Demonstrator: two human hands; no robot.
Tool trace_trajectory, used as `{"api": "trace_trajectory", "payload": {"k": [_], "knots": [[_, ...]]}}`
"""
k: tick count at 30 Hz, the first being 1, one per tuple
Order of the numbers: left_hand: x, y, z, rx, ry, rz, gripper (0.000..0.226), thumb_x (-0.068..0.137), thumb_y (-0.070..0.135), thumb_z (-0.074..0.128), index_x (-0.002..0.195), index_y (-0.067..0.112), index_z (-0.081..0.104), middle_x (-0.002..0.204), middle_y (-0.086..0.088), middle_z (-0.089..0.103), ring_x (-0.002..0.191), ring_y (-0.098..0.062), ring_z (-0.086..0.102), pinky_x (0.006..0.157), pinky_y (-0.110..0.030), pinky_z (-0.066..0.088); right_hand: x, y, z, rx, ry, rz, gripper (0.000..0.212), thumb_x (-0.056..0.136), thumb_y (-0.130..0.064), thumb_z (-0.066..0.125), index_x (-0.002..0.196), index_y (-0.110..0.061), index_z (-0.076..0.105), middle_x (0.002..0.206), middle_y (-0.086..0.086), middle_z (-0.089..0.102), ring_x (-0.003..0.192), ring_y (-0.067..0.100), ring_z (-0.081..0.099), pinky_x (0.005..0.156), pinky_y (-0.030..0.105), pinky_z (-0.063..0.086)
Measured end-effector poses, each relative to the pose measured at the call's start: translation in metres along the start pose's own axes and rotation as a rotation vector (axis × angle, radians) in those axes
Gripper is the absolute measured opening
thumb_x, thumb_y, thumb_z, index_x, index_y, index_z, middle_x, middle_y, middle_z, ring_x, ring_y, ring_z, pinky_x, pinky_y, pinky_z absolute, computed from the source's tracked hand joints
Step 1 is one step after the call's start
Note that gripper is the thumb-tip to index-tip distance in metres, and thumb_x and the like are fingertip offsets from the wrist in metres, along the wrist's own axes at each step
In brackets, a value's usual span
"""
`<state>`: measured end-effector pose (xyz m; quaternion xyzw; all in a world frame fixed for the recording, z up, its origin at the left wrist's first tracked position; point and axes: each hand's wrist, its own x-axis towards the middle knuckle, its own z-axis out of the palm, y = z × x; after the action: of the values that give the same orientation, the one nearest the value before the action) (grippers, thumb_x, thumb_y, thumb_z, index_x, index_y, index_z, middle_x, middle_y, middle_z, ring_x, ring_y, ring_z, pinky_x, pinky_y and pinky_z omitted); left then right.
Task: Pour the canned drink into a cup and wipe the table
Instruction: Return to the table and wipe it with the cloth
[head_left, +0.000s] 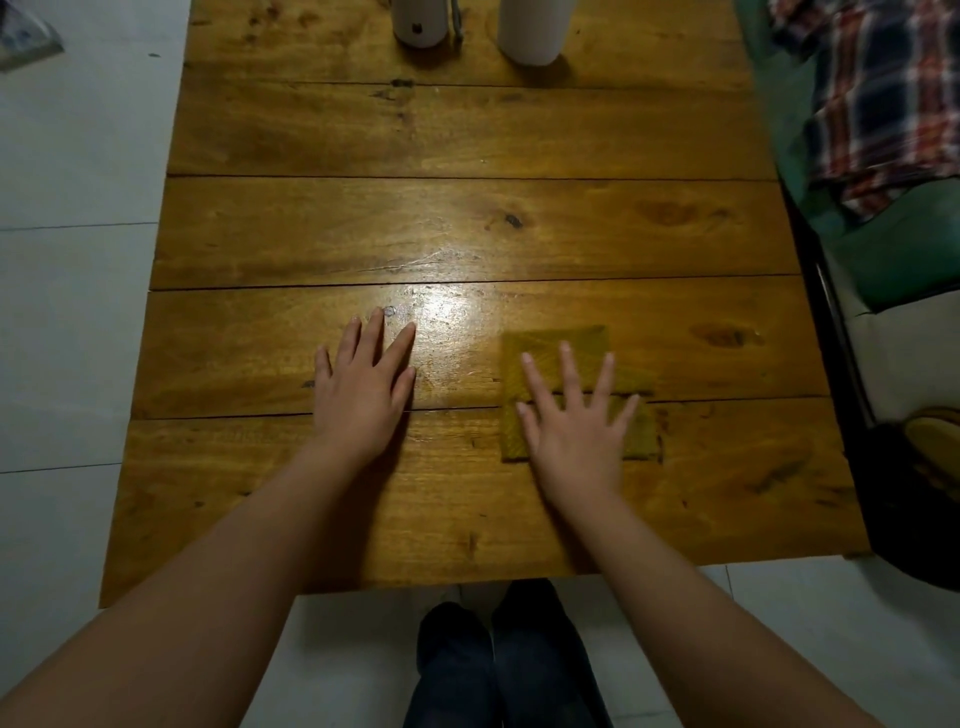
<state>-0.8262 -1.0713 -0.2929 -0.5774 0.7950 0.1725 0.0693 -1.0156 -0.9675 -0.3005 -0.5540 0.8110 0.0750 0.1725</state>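
A folded mustard-yellow cloth (561, 348) lies flat on the wooden plank table (467, 223), near its front right. My right hand (576, 431) rests palm-down on the cloth with fingers spread. My left hand (363, 384) lies flat on the bare wood to the left of the cloth, fingers apart, holding nothing. At the far edge stand two white cylinders, cut off by the frame: a smaller one (420, 23) and a wider one (530, 31). I cannot tell which is the can or the cup.
A thin dark object (457, 21) stands between the two white cylinders. A plaid cloth (883, 93) lies on a green seat to the right of the table. A dark bag (914, 493) sits at the right front corner. White tiled floor lies left and front.
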Motion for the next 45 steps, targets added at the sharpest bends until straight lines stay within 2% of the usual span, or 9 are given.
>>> {"api": "trace_trajectory", "payload": {"k": [4,9,15,21,23,35,41,43,45], "knots": [[0.000,-0.002,0.000,-0.015,0.017,0.018,0.050,0.098,0.041,0.028,0.146,0.039,0.012,0.158,0.002,0.001,0.145,-0.021,-0.001,0.116,-0.047,0.002,0.019,0.043,-0.016,0.074,0.030,0.185,0.053,0.093,-0.056,0.012,0.141,-0.047,-0.010,0.155,-0.001,-0.016,0.139,0.038,-0.019,0.108,0.064,0.000],[0.003,-0.007,-0.002,-0.008,0.044,0.010,0.049,0.098,0.038,0.030,0.145,0.038,0.017,0.158,0.001,0.006,0.145,-0.022,0.002,0.115,-0.047,0.001,0.052,0.034,-0.027,0.115,0.027,0.188,0.052,0.096,-0.050,0.014,0.144,-0.041,-0.007,0.155,0.004,-0.015,0.139,0.038,-0.019,0.106,0.066,-0.002],[0.014,-0.025,-0.011,-0.025,0.055,-0.090,0.049,0.098,0.038,0.029,0.146,0.036,0.017,0.158,-0.002,0.007,0.145,-0.024,-0.001,0.115,-0.050,-0.001,0.086,-0.015,-0.038,0.092,0.034,0.018,0.051,0.097,-0.048,0.015,0.144,-0.041,-0.005,0.155,0.005,-0.015,0.139,0.037,-0.020,0.106,0.065,-0.004],[0.026,-0.036,-0.017,-0.011,0.083,-0.115,0.047,0.098,0.036,0.030,0.145,0.036,0.022,0.157,-0.007,0.009,0.145,-0.027,0.001,0.115,-0.052,0.003,0.093,-0.081,-0.032,-0.080,0.014,-0.454,0.054,0.096,-0.052,0.018,0.143,-0.044,-0.007,0.155,0.002,-0.016,0.139,0.036,-0.019,0.107,0.063,-0.004],[0.028,-0.038,-0.018,-0.002,0.070,-0.120,0.047,0.098,0.035,0.029,0.145,0.038,0.020,0.158,-0.006,0.008,0.145,-0.028,0.000,0.115,-0.053,0.003,0.101,-0.081,-0.034,-0.107,0.016,-0.499,0.053,0.095,-0.054,0.017,0.142,-0.045,-0.006,0.156,0.000,-0.014,0.141,0.033,-0.017,0.108,0.062,-0.003],[0.031,-0.039,-0.021,-0.019,0.050,-0.127,0.048,0.098,0.036,0.030,0.145,0.040,0.018,0.158,-0.003,0.005,0.145,-0.029,-0.002,0.115,-0.055,0.002,0.155,-0.064,-0.061,0.040,-0.006,-0.167,0.050,0.098,-0.048,0.014,0.144,-0.042,-0.003,0.156,0.000,-0.011,0.142,0.031,-0.014,0.110,0.061,0.004],[0.031,-0.040,-0.018,-0.030,0.058,-0.124,0.048,0.098,0.037,0.030,0.144,0.040,0.018,0.158,-0.002,0.004,0.145,-0.029,-0.003,0.115,-0.055,0.001,0.124,-0.063,-0.064,0.000,0.235,-0.195,0.051,0.097,-0.042,0.028,0.146,-0.034,0.013,0.156,0.010,0.004,0.143,0.033,0.001,0.110,0.057,0.009],[0.031,-0.040,-0.019,-0.034,0.056,-0.125,0.048,0.098,0.036,0.030,0.144,0.040,0.018,0.158,-0.002,0.004,0.145,-0.029,-0.003,0.115,-0.054,0.001,0.113,-0.065,-0.060,0.010,0.199,-0.172,0.051,0.097,-0.043,0.028,0.146,-0.032,0.016,0.155,0.012,0.008,0.142,0.033,0.004,0.110,0.057,0.010],[0.030,-0.040,-0.020,-0.041,0.055,-0.123,0.047,0.098,0.037,0.029,0.144,0.040,0.018,0.158,-0.002,0.004,0.145,-0.028,-0.003,0.115,-0.054,0.001,0.113,-0.069,-0.054,0.031,0.073,-0.124,0.054,0.096,-0.050,0.021,0.147,-0.035,0.006,0.156,0.012,-0.002,0.142,0.034,-0.007,0.110,0.061,0.004]]}}
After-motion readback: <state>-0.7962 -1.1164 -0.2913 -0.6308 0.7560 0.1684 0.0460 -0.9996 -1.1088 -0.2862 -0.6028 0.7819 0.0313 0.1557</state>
